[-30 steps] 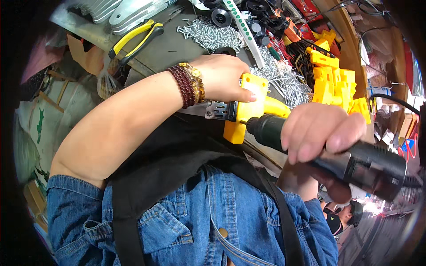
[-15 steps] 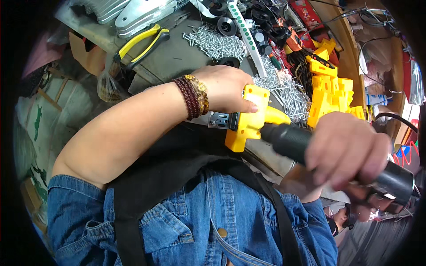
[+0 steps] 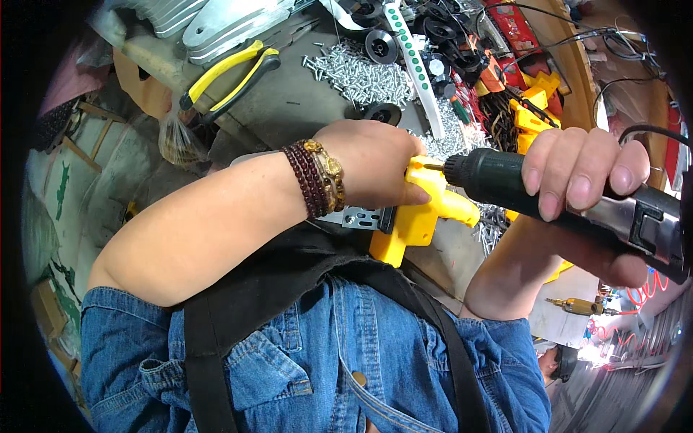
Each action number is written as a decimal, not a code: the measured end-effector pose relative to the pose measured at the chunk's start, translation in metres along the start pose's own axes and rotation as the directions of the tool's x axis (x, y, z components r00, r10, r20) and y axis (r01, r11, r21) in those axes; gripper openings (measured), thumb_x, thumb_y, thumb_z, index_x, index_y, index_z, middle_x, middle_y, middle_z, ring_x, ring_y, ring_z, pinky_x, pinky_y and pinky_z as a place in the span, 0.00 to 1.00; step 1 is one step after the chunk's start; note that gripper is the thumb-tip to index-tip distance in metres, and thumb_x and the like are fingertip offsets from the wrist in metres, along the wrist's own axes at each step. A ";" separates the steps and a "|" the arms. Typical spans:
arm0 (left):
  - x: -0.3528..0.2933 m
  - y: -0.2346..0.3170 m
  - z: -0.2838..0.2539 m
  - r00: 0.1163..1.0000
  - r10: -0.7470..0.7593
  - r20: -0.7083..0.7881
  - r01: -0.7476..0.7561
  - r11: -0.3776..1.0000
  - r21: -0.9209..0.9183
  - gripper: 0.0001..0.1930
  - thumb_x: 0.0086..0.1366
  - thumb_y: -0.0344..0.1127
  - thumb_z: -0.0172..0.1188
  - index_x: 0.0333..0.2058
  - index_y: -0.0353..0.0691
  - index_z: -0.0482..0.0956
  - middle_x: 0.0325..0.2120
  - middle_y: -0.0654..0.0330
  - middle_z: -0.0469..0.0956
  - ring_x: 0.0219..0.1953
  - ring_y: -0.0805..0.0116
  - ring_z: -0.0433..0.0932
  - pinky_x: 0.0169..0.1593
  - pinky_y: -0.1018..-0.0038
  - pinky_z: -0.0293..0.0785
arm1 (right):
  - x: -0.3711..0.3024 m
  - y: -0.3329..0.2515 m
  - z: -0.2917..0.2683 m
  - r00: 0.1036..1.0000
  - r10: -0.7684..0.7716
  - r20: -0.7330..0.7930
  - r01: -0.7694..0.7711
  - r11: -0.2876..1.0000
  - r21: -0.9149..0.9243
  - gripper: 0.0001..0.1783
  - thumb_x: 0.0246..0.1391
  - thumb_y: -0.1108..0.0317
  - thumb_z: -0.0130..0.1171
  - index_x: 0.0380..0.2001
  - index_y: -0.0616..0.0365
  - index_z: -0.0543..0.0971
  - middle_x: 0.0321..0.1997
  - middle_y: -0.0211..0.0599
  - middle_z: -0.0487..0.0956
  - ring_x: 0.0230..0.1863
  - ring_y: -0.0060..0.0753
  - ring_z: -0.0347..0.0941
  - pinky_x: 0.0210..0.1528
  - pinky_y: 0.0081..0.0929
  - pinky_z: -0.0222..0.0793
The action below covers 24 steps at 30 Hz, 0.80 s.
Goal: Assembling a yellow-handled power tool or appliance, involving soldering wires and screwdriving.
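Observation:
My left hand (image 3: 375, 160) is closed around the top of a yellow plastic handle (image 3: 413, 225), thumb pressed on its face. A perforated metal plate (image 3: 361, 219) joins the handle's left side, and its far end is hidden under my forearm. In my right hand (image 3: 583, 173) is a black electric screwdriver (image 3: 498, 178), held nearly level with its nose pointing left. Its thin bit reaches the upper corner of the yellow handle, next to my left fingers. Whether a screw sits at the tip cannot be made out.
Loose silver screws (image 3: 357, 76) lie beyond my left hand, beside a white strip with green dots (image 3: 415, 65) and black spools (image 3: 381, 47). Yellow-handled pliers (image 3: 231, 76) and grey metal casings (image 3: 224, 29) are far left. More yellow parts (image 3: 530, 115) lie right. Another person (image 3: 558, 361) shows lower right.
The screwdriver has risen, its bit going from the handle's lower part to its upper corner. My left hand and the yellow handle have shifted slightly nearer and to the right.

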<state>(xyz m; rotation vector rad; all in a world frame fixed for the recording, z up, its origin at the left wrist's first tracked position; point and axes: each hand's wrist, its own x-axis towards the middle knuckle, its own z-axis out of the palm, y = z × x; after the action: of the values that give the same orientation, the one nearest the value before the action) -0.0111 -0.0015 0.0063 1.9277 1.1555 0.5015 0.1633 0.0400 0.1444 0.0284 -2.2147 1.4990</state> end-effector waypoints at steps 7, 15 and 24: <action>0.004 -0.005 0.003 1.000 0.008 0.015 -0.008 0.999 -0.037 0.21 0.58 0.53 0.67 0.48 0.54 0.80 0.35 0.55 0.83 0.40 0.52 0.82 0.43 0.61 0.77 | 0.005 0.023 0.014 0.997 -0.069 -0.025 0.068 0.997 -0.036 0.38 0.46 0.41 0.72 0.48 0.55 0.68 0.40 0.37 0.77 0.31 0.30 0.75 0.36 0.30 0.70; 0.004 -0.006 0.005 0.999 0.033 -0.005 -0.033 0.997 -0.074 0.20 0.59 0.51 0.67 0.48 0.53 0.80 0.33 0.54 0.83 0.39 0.51 0.82 0.42 0.60 0.77 | 0.008 0.038 -0.011 0.990 -0.091 0.111 0.047 0.936 0.348 0.32 0.45 0.52 0.76 0.43 0.62 0.71 0.36 0.54 0.81 0.33 0.45 0.79 0.31 0.38 0.74; 0.006 -0.002 0.001 0.990 0.140 0.016 -0.139 0.989 -0.055 0.27 0.59 0.54 0.66 0.56 0.58 0.76 0.38 0.53 0.83 0.42 0.51 0.82 0.45 0.60 0.77 | 0.004 -0.026 -0.031 0.971 -0.082 0.226 0.059 0.992 0.109 0.34 0.44 0.49 0.76 0.46 0.55 0.71 0.39 0.34 0.83 0.27 0.28 0.79 0.34 0.30 0.77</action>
<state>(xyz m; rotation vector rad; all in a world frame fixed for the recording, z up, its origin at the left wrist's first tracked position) -0.0084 0.0035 0.0041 1.9713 0.9894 0.5813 0.1783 0.0580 0.1776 0.3256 -2.2839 1.6393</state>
